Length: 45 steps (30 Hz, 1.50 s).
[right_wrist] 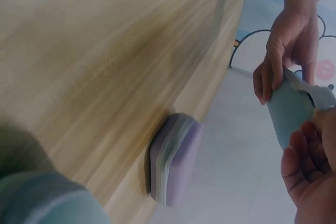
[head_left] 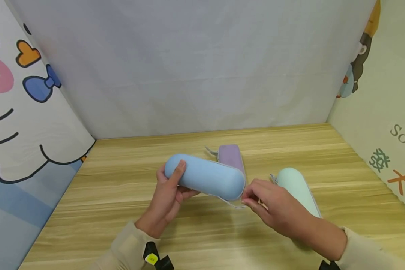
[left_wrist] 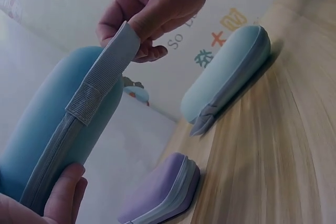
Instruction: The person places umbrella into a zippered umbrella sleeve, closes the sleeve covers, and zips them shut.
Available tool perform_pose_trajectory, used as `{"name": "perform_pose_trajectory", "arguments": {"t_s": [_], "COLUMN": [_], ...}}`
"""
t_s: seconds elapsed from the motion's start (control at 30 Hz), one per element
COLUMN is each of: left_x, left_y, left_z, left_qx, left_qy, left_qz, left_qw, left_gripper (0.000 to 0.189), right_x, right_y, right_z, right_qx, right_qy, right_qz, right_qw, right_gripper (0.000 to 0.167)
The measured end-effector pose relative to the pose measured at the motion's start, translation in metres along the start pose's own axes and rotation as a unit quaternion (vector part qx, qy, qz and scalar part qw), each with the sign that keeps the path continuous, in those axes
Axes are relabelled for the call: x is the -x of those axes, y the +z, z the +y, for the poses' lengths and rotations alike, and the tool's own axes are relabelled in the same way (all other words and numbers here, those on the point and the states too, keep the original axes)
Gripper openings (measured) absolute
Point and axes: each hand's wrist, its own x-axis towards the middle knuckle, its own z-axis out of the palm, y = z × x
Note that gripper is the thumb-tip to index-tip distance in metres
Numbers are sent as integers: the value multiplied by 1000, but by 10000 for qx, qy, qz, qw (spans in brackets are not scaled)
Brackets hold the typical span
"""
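Note:
A light blue, rounded zip case (head_left: 206,176) is held up over the table by my left hand (head_left: 167,198), thumb on its upper side and fingers beneath. Along its edge runs a grey zip (left_wrist: 50,148), with a wide ribbed grey strap (left_wrist: 102,74) at the far end. My right hand (head_left: 278,206) pinches that strap at the case's right end, its fingertips partly hidden behind the strap in the left wrist view. A mint green case (head_left: 295,187) lies right behind the right forearm. Beyond the blue case lies a purple case (head_left: 231,155), partly covered by it in the head view.
All this is over a wood-grain table (head_left: 121,187). A pale cloth backdrop (head_left: 202,67) rises at its back edge. Printed cartoon panels flank it, a left panel (head_left: 23,123) and a right panel (head_left: 384,123).

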Motion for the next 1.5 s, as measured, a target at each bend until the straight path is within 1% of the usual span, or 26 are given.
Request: {"name": "perform_pose_trajectory", "arguments": {"t_s": [0.1,0.17,0.3,0.43,0.67,0.8,0.87,0.97,1.03,1.13,1.2,1.27,1.33,1.37,1.4,1.47,1.5], "left_x": [3,5,8,12,16,18,18,14,9,-3,-12,-19,-25,-27,-29,-31,-32], "left_y": [2,4,9,15,22,24,23,18,11,-2,-12,-22,-31,-35,-38,-44,-46], "left_z": [1,1,2,1,-4,-6,-6,-5,-5,-3,0,2,4,4,4,3,2], "left_qx": [110,192,387,630,819,952,1000,847,613,33,-491,-1122,-1820,-2184,-2554,-3258,-3523], "left_qy": [17,48,175,278,308,321,297,240,176,126,72,-46,-221,-325,-414,-521,-529], "left_qz": [-10,-32,-74,-144,-168,-187,-207,-269,-315,-264,-196,-176,-290,-395,-529,-794,-911], "left_qw": [9999,9998,9991,9975,9960,9948,9943,9958,9975,9996,9986,9935,9826,9745,9645,9406,9299], "left_gripper": [72,72,71,70,75,73,73,73,70,66,63,62,61,61,62,67,71], "right_x": [-1,-2,-7,-13,-18,-20,-20,-19,-18,-13,-9,-4,0,3,5,10,12], "right_y": [4,6,10,11,21,23,24,26,27,26,24,18,12,8,4,-3,-6], "right_z": [-5,-7,-9,-12,-13,-9,-8,-6,-5,-4,-3,-1,3,5,8,13,16], "right_qx": [146,289,601,839,1010,1074,1054,988,1015,1067,1046,988,1004,1017,1078,1179,1225], "right_qy": [95,50,-245,-416,-686,-744,-750,-762,-779,-804,-750,-599,-352,-204,-71,200,294], "right_qz": [310,595,1229,1653,1837,2014,2045,1969,1840,1598,1423,1253,1105,1029,971,865,842], "right_qw": [9994,9978,9903,9818,9754,9708,9703,9724,9746,9781,9814,9854,9882,9893,9894,9891,9885], "right_gripper": [29,29,29,31,30,29,28,28,29,30,29,28,29,29,31,33,35]}}
